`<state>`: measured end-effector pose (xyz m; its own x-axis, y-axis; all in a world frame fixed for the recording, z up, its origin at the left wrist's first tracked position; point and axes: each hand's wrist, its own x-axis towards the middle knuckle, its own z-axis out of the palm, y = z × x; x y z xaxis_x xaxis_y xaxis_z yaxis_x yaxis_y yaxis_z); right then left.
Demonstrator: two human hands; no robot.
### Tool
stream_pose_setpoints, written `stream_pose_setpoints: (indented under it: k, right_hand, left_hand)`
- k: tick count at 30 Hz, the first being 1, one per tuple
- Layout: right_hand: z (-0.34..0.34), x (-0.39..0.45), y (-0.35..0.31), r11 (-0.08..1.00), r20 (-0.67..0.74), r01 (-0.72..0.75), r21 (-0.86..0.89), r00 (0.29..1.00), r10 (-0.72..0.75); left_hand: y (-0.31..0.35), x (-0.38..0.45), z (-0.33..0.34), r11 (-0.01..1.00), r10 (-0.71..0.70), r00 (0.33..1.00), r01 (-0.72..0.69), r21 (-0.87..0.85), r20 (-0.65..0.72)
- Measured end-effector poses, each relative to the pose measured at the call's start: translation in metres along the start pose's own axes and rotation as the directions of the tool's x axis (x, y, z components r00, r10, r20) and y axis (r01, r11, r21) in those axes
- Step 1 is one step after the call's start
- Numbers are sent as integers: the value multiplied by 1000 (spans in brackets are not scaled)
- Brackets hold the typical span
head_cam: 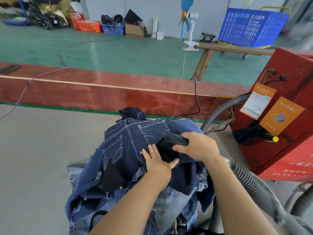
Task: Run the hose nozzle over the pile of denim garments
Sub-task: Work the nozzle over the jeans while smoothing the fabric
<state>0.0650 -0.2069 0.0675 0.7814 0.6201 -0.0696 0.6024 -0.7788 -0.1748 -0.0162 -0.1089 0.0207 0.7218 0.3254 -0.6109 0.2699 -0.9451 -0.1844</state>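
A pile of denim garments (128, 150) lies heaped on the grey table in front of me, dark blue jeans with white stitching on top. My right hand (198, 146) grips the black hose nozzle (172, 143), which is pressed down on the top jeans near a back pocket. Just left of the nozzle, my left hand (157, 158) lies flat on the denim with straight fingers, its thumb touching the nozzle's lower side. The grey ribbed hose (250, 182) runs back under my right forearm.
A red machine (277, 116) with orange labels stands at the right, a second grey hose (218, 111) curving into it. A red board (101, 89) edges the grey table (42, 150) at the back. Green floor, blue crates and a fan lie beyond.
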Motion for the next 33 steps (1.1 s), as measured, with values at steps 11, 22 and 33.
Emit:
stream_pose_setpoints:
  k: [11,22,33]
  right_hand:
    - [-37,-16,19,962,-59,0,275,998,17]
    - [1,1,4,1000,19,-19,-13,1000,19]
    - [-30,-7,12,954,-136,34,299,991,7]
  left_hand:
    - [-4,0,1,999,-9,1000,9,-52,-5]
    - [-3,1,-1,995,-24,999,22,-92,-20]
    - [-2,-1,2,998,47,999,-47,35,7]
